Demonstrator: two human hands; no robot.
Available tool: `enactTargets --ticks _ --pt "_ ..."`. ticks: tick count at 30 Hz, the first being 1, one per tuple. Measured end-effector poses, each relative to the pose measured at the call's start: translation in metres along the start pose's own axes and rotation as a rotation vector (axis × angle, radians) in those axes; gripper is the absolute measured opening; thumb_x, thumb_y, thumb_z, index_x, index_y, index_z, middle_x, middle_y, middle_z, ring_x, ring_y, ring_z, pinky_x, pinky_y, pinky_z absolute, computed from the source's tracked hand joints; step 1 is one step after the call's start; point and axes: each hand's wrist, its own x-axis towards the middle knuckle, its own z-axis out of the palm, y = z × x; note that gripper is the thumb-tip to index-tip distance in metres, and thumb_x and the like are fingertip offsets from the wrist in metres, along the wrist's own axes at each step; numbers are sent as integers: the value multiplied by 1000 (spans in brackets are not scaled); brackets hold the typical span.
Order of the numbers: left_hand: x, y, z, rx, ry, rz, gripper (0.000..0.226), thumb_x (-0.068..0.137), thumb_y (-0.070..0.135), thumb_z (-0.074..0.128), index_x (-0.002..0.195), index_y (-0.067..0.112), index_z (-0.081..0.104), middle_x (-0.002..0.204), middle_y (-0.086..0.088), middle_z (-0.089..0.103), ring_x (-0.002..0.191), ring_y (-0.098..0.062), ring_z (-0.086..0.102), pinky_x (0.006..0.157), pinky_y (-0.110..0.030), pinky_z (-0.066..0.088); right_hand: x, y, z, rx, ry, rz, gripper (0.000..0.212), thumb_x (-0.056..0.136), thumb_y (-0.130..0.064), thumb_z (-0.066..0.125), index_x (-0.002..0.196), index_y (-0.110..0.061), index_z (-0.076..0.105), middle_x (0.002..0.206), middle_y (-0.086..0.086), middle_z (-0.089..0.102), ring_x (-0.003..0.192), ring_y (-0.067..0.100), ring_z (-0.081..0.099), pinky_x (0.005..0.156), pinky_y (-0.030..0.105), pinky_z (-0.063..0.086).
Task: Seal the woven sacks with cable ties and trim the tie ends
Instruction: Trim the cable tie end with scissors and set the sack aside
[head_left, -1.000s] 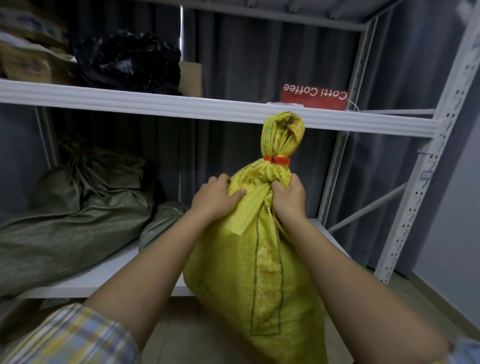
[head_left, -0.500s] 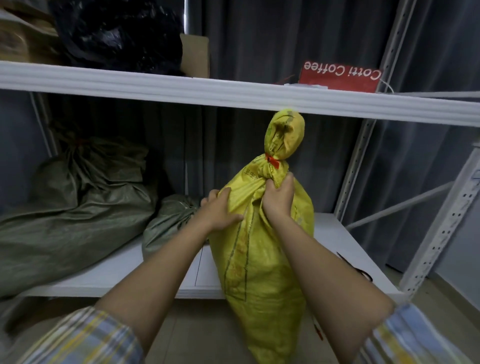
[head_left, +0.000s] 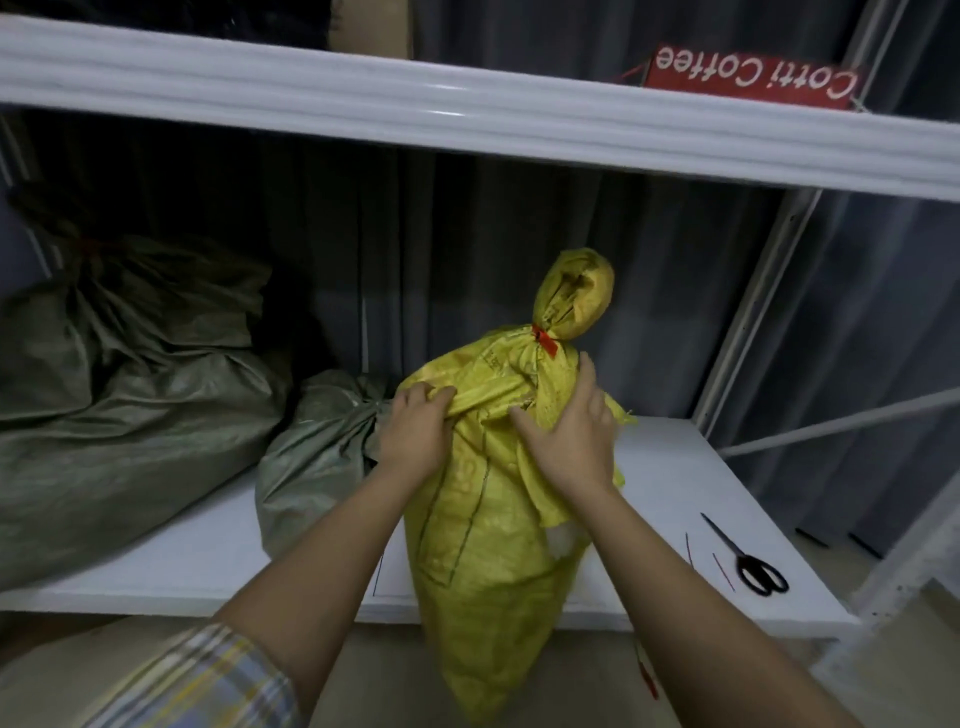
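A yellow woven sack (head_left: 483, 545) stands upright against the front edge of the white lower shelf (head_left: 675, 467). A red cable tie (head_left: 544, 340) cinches its neck, with a bunched top above. My left hand (head_left: 415, 431) grips a fold of the sack's upper left shoulder. My right hand (head_left: 569, 431) lies on the sack's upper right side with the fingers spread, pressing the fabric. Black scissors (head_left: 748, 558) and thin red cable ties (head_left: 722, 569) lie on the shelf to the right of the sack.
Two grey-green tied sacks rest on the shelf to the left, a large one (head_left: 114, 395) and a small one (head_left: 322, 457) beside the yellow sack. An upper shelf (head_left: 467, 109) carries a red Cotti Coffee box (head_left: 748, 78). A white shelf post (head_left: 758, 312) stands at the right.
The sack has come down and forward to the shelf's front edge. My right hand has loosened from a pinch into a spread palm. The view has tilted down, revealing the scissors.
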Motion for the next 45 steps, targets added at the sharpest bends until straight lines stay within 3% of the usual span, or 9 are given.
enactTargets --ticks 4,8,14,19,22,25,32,38,45 --pt "3 -2 10 -20 52 -16 44 96 25 44 140 25 39 145 -12 28 137 -32 18 102 -50 37 -24 8 3 -387 -179 -123 112 59 -91 41 146 -44 -13 156 -2 -25 141 38 -21 107 64 -15" --pt "1 -6 19 -121 97 -86 45 94 26 46 139 25 38 150 -18 15 139 -41 12 107 -55 31 -40 17 24 -512 -385 -135 124 53 -89 54 137 -50 -29 143 -5 -47 135 44 -32 104 73 -6" --pt "1 -33 25 -266 -26 -122 86 84 44 63 148 29 8 156 -10 -14 125 -37 45 94 -39 43 -19 20 58 -635 -401 -199 121 72 -56 71 139 -46 -29 145 -3 -45 140 47 -16 107 68 15" --pt "20 -54 37 -372 -104 -19 116 69 44 78 148 33 -6 153 -6 -30 146 -29 5 110 -38 28 21 22 82 -701 -403 -205 117 76 -49 71 143 -43 -25 150 -1 -39 142 45 -6 106 62 24" --pt "36 -56 44 -319 -185 -11 133 57 46 84 147 35 -13 149 -5 -37 145 -31 -2 112 -43 25 44 27 90 -750 -395 -213 116 75 -49 71 145 -40 -21 152 1 -33 143 42 0 108 62 20" --pt "52 -52 51 -180 -153 -23 130 61 42 84 147 35 -13 150 -8 -35 143 -35 13 102 -43 38 57 37 100 -729 -340 -229 110 79 -45 70 146 -38 -18 154 2 -29 143 40 3 111 62 14" --pt "83 -50 65 -40 -56 -103 113 76 22 77 146 39 -11 156 -9 -19 121 -37 49 86 -45 51 64 46 123 -743 -229 -312 97 84 -54 59 149 -31 -8 157 8 -15 138 37 18 107 57 24" --pt "85 -50 60 -26 -104 -100 117 76 26 76 144 40 -18 155 -12 -17 124 -41 44 91 -48 48 70 45 123 -730 -246 -303 96 81 -57 58 150 -31 -4 157 11 -18 139 41 13 111 63 5" --pt "80 -35 41 39 -204 -129 108 79 24 71 147 33 -12 154 -13 -17 132 -41 32 102 -48 40 68 29 95 -600 -273 -224 82 85 -71 35 150 -34 1 157 7 -19 143 43 -6 111 63 0"
